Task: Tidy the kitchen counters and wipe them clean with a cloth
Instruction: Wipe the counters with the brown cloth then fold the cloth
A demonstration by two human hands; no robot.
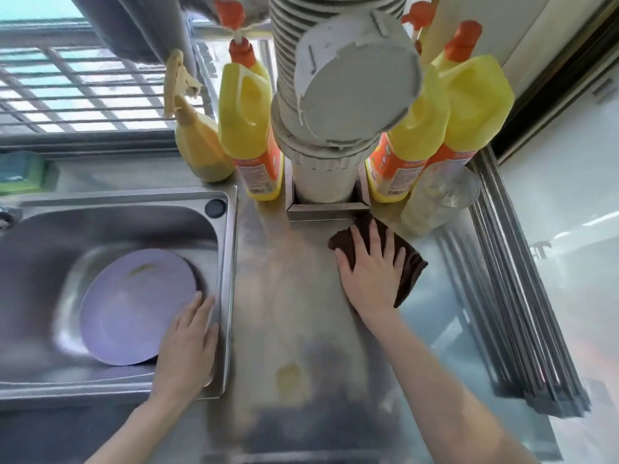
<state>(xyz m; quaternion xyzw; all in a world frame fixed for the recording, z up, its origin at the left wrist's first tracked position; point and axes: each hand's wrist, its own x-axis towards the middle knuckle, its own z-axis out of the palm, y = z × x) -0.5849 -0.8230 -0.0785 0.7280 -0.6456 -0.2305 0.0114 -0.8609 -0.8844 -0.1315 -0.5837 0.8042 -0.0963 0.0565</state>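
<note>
Nearest the camera, two bare forearms reach forward over a stainless steel counter. Left hand rests flat, fingers extended and together, on the right rim of the stainless steel sink, gripping nothing. A round lilac plate lies in the sink basin, just beside that hand. Right hand presses flat, fingers spread, on a dark brown folded cloth, which lies on the counter toward the far right. A yellowish smear marks the near counter. Just beyond the cloth, a grey ribbed duct pipe rises from a metal collar. Yellow detergent bottles with orange caps stand either side of the pipe: one left, two right. A yellow spray bottle stands far left of these. A clear plastic container sits right of the cloth.
</note>
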